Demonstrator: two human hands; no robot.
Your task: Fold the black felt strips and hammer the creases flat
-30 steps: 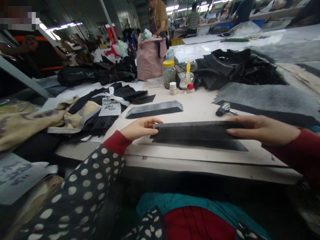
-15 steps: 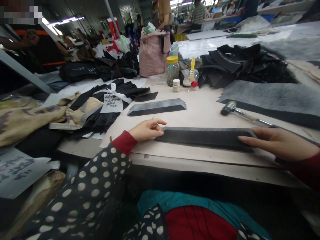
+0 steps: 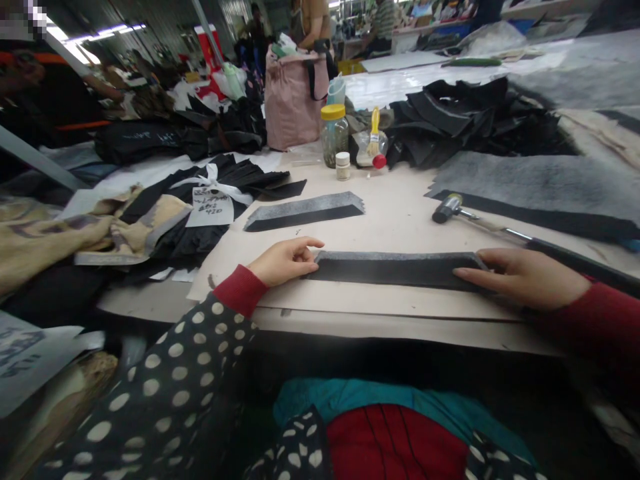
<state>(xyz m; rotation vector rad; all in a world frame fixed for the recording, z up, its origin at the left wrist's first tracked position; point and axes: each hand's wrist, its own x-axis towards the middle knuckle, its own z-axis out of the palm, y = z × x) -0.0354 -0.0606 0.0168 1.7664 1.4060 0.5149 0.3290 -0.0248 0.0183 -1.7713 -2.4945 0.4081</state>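
Between my hands stretches a long black strip (image 3: 390,270), leather-like, with a narrow grey fuzzy band along its far edge. My left hand (image 3: 284,261) pinches its left end between thumb and fingers. At the right end, my right hand (image 3: 523,275) grips the strip, thumb on top and fingers at the far side. The strip lies low over the pale work board (image 3: 400,230); whether it touches all along I cannot tell. Beyond it rests a stack of grey-and-black strips (image 3: 306,211). A hammer (image 3: 480,217) with a dark head lies behind my right hand.
A tagged bundle of black pieces (image 3: 215,183) sits left. At the back stand a yellow-lidded jar (image 3: 335,137), a small white-capped bottle (image 3: 343,167), a yellow-handled brush (image 3: 375,133) and a pink bag (image 3: 293,100). Black scraps (image 3: 465,123) and large grey sheets (image 3: 540,190) lie right.
The whole view has shifted, so things appear slightly further left. Both hands keep hold of the black strip at its ends, with little other change.
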